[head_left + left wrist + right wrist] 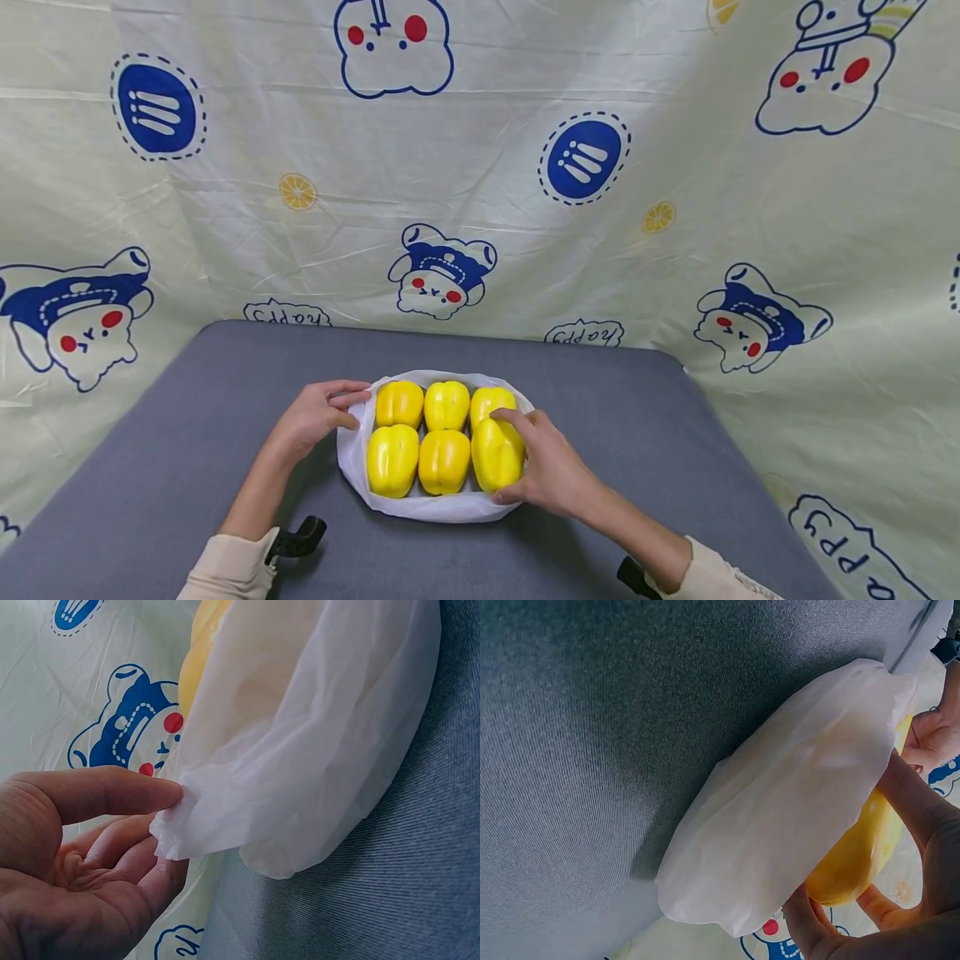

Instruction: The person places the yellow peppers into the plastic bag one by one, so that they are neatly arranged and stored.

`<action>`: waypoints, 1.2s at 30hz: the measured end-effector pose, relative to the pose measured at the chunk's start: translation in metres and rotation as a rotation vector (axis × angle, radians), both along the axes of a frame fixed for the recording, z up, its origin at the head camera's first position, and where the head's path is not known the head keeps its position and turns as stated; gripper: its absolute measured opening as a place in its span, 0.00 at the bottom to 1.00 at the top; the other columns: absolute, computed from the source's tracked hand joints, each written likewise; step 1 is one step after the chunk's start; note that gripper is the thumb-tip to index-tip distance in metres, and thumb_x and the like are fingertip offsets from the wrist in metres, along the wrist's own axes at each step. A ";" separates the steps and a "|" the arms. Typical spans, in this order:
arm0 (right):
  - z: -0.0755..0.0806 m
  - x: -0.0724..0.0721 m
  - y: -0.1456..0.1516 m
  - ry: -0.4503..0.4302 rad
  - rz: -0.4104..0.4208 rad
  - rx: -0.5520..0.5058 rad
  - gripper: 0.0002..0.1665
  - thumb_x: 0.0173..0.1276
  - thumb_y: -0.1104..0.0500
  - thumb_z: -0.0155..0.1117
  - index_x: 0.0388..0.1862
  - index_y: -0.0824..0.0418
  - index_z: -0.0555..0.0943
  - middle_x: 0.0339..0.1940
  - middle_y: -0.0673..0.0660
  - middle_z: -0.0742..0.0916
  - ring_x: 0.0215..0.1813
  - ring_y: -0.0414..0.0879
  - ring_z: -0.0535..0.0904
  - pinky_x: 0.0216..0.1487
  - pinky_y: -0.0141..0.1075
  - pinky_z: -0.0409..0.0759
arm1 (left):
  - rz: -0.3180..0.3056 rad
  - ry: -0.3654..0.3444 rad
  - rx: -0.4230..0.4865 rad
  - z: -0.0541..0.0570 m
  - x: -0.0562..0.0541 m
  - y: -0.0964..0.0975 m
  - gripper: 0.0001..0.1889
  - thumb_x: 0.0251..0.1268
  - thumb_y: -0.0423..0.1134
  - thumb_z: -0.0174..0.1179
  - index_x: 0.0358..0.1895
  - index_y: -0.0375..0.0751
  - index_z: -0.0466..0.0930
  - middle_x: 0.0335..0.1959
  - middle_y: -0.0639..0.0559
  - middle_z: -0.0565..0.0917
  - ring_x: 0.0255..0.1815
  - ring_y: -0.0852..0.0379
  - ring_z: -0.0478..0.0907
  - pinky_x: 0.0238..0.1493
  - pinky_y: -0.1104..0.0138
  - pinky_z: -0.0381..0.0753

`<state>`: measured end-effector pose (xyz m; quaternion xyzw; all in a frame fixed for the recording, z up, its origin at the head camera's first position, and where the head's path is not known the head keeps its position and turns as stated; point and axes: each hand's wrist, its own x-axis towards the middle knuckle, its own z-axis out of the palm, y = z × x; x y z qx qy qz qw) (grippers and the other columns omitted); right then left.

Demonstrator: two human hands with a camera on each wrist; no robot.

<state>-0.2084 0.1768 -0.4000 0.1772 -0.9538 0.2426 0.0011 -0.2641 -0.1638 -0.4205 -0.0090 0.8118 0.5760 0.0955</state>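
A white plastic bag (465, 508) lies spread with its mouth upward, several yellow bell peppers standing in two rows inside. My left hand (318, 412) is at the bag's left side; in the left wrist view, thumb and fingers pinch a corner of the thin white film (217, 810). At the front right of the rows, my right hand (555, 467) grips a yellow bell pepper (498, 457), thumb at its near end and fingers over its far end. This pepper partly covers the one behind it (491, 402). From the right wrist, the bag's side hides part of the held pepper (851, 862).
The bag sits on a grey cloth-covered table (420, 558). Behind the table hangs a pale printed curtain (495, 183) with cartoon figures. Dark bands (300, 537) circle both wrists beside light sleeves.
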 end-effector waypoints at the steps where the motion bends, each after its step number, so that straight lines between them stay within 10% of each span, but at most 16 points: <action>1: 0.000 0.000 0.000 -0.008 -0.002 0.001 0.59 0.34 0.51 0.91 0.69 0.43 0.72 0.55 0.59 0.77 0.49 0.51 0.76 0.48 0.46 0.82 | 0.000 0.000 -0.002 0.000 0.000 0.000 0.33 0.56 0.21 0.61 0.70 0.34 0.73 0.66 0.39 0.79 0.77 0.36 0.65 0.71 0.44 0.70; 36: -0.001 -0.006 0.003 -0.179 0.128 0.096 0.57 0.39 0.46 0.89 0.71 0.48 0.73 0.63 0.62 0.80 0.58 0.55 0.75 0.59 0.60 0.78 | 0.001 0.003 -0.006 0.000 0.000 0.000 0.33 0.56 0.21 0.62 0.69 0.34 0.74 0.66 0.39 0.79 0.76 0.36 0.65 0.70 0.44 0.70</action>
